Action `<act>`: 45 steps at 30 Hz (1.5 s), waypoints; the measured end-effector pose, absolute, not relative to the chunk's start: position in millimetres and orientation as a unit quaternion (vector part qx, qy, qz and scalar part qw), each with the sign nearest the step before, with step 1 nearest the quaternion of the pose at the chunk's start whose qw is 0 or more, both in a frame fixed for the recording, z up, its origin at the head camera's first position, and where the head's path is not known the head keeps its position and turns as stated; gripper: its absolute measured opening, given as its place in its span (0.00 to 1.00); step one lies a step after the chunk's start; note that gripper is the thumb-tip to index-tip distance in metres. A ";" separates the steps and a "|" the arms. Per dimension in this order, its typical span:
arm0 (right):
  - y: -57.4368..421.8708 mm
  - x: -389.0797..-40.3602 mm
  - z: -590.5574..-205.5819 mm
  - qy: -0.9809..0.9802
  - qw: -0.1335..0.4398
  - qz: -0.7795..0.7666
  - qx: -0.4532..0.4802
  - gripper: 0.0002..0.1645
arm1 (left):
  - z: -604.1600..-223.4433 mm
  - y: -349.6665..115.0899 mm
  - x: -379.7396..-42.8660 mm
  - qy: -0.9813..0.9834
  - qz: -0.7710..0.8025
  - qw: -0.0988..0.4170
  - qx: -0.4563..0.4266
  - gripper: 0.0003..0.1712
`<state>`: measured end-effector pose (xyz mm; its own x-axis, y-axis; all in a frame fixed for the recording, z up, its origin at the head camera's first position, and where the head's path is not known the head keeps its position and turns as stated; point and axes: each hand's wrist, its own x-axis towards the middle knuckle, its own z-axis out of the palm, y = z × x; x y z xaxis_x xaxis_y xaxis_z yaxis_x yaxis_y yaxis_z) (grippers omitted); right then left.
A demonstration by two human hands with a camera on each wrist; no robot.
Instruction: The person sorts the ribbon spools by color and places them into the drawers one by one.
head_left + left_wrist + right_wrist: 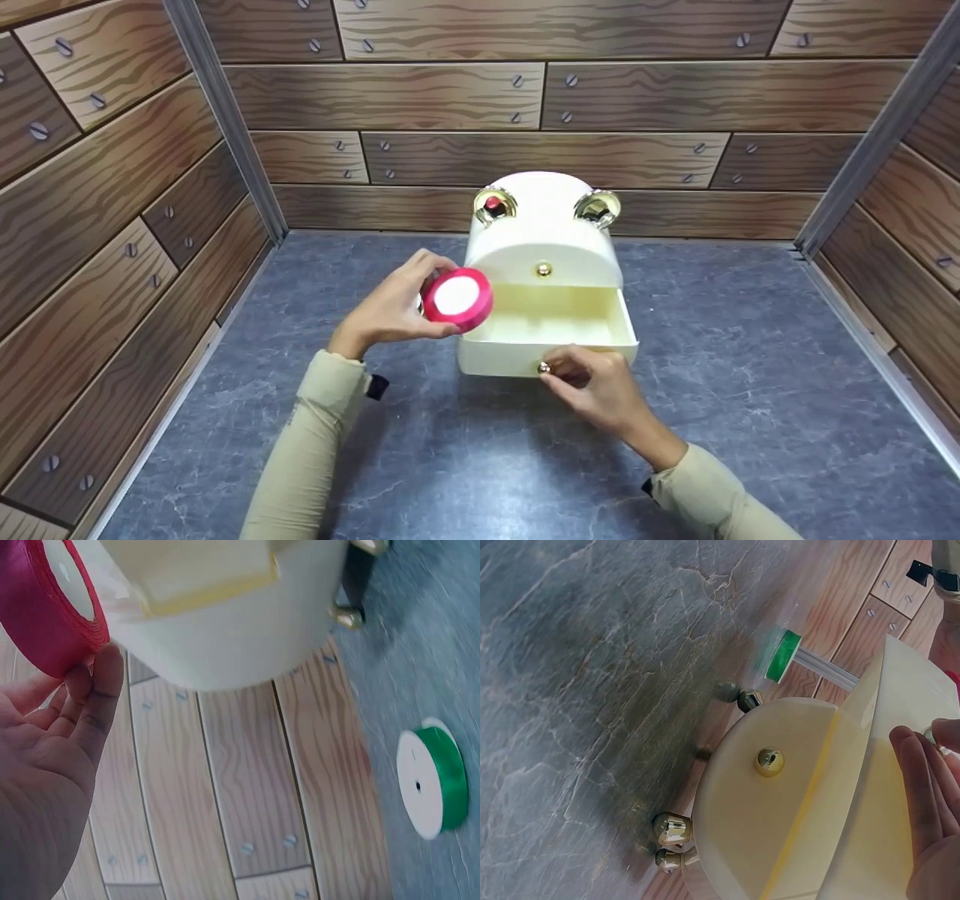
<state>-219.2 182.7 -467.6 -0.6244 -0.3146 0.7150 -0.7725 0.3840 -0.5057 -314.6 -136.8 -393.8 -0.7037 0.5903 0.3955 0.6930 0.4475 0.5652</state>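
A cream-coloured box (544, 225) with a rounded top has its lower drawer (495, 358) pulled out; the drawer's pale yellow inside shows nothing in it. My left hand (401, 300) holds a roll of pinkish-red ribbon (486, 296) with a white core, above the drawer's left edge. In the left wrist view the ribbon roll (45, 615) rests between thumb and fingers. My right hand (600, 382) pinches the small gold knob (544, 367) on the drawer front. From the right wrist, the fingers (919, 780) lie close to that knob.
A green ribbon spool (442, 780) stands on the grey marbled floor (712, 375) beside the box. Two shiny gold cups (598, 208) sit on the box's top, above another gold knob (543, 269). Wood-patterned walls (450, 97) enclose the back and sides.
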 end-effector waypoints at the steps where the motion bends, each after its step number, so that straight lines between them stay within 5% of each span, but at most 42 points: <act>1: 182.7 -219.3 -467.9 -0.789 0.263 0.436 0.344 0.16 | -393.7 -133.2 -315.1 -0.847 -0.364 0.070 -0.381 0.47; 27: 184.2 -220.6 -468.4 -0.793 0.258 0.436 0.339 0.14 | -394.3 -98.0 -315.7 -0.873 -0.268 0.100 -0.394 0.47; 45: 183.5 -220.2 -468.0 -0.788 0.266 0.435 0.345 0.14 | -399.1 -100.7 -313.8 -0.869 -0.284 0.070 -0.398 0.40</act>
<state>-220.2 183.5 -468.0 -0.6205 -0.3128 0.7191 -0.7752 0.3834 -0.5021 -313.8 -100.7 -399.1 -0.6729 0.6527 0.3483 0.7324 0.5216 0.4376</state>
